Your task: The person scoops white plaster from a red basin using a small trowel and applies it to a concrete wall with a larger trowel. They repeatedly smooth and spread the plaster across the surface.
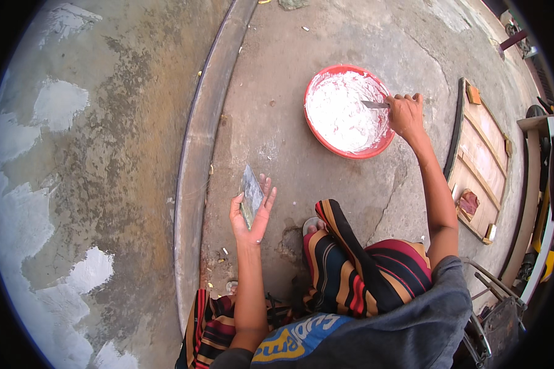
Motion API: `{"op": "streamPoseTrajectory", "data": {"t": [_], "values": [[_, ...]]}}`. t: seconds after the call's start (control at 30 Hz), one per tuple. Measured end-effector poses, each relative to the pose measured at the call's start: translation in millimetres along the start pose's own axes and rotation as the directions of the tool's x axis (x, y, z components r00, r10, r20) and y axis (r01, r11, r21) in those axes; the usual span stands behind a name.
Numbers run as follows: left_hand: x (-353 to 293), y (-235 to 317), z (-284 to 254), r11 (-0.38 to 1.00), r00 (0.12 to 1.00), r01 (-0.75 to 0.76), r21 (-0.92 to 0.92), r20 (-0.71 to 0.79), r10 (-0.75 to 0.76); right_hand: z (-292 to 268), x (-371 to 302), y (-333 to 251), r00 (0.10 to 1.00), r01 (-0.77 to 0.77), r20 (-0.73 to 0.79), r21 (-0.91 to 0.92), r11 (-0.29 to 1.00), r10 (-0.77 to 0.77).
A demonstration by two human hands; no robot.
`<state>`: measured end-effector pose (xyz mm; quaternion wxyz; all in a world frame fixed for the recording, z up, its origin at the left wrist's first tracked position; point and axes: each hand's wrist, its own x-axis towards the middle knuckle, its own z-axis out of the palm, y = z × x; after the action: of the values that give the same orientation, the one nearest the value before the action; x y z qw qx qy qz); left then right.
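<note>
1. Over the right rim of the red bowl (357, 155), our right hand (406, 114) is closed, its fingers curled around the handle end of a scraper (375, 104). The blade points left across the bowl's mouth; whether it touches what lies below, we cannot tell.
2. Inside the bowl we see white paste (341, 111), thick and uneven, with red showing through smears toward the lower right rim.
3. Well in from the left edge of the grey floor (277, 61), our bowl rests beyond our knees.
4. Nearer that left edge, our left hand (251, 232) is half open, fingers spread, thumb on the other side, and has hold of a flat plate (251, 195). We see the plate tilted, its narrow corner pointing away from us, its face smeared grey.
5. Along the floor's left edge runs a raised strip (194, 166); past it we have a mottled wall (123, 203) with pale patches (92, 270).
6. Toward the floor's right edge lies a wooden panel (479, 175) with slats, and near its closest end we see a dark red piece (468, 203).
7. Between our forearms are our striped trousers (357, 283) and a sandalled foot (314, 226).
</note>
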<state>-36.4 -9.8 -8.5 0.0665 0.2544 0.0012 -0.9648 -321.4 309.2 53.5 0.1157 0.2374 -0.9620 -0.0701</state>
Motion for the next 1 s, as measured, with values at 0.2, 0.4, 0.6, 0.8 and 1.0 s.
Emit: {"op": "streamPoseTrajectory", "data": {"t": [0.2,0.4,0.6,0.8,1.0], "values": [[33.1,-58.2,9.3,0.948,0.955,0.251,-0.197,0.21,-0.209,30.9,20.5,-4.7,0.997,0.071,-0.001,-0.042,0.997,-0.071],[81.9,-86.7,26.2,0.97,0.951,0.238,0.047,0.191,-0.242,47.9,42.6,-9.0,0.981,0.196,0.017,-0.084,0.977,-0.195],[87.4,-93.4,31.7,0.965,0.935,0.251,0.073,0.241,-0.261,56.5,47.5,-12.8,0.974,0.221,0.045,-0.013,0.975,-0.22],[91.1,-94.4,35.1,0.962,0.92,0.274,0.009,0.29,-0.264,49.2,56.1,-16.5,0.962,0.241,0.129,0.018,0.97,-0.241],[89.1,-90.7,52.5,0.964,0.918,0.241,0.109,0.297,-0.263,44.4,55.2,-25.3,0.958,0.203,0.17,0.166,0.965,-0.23]]}}
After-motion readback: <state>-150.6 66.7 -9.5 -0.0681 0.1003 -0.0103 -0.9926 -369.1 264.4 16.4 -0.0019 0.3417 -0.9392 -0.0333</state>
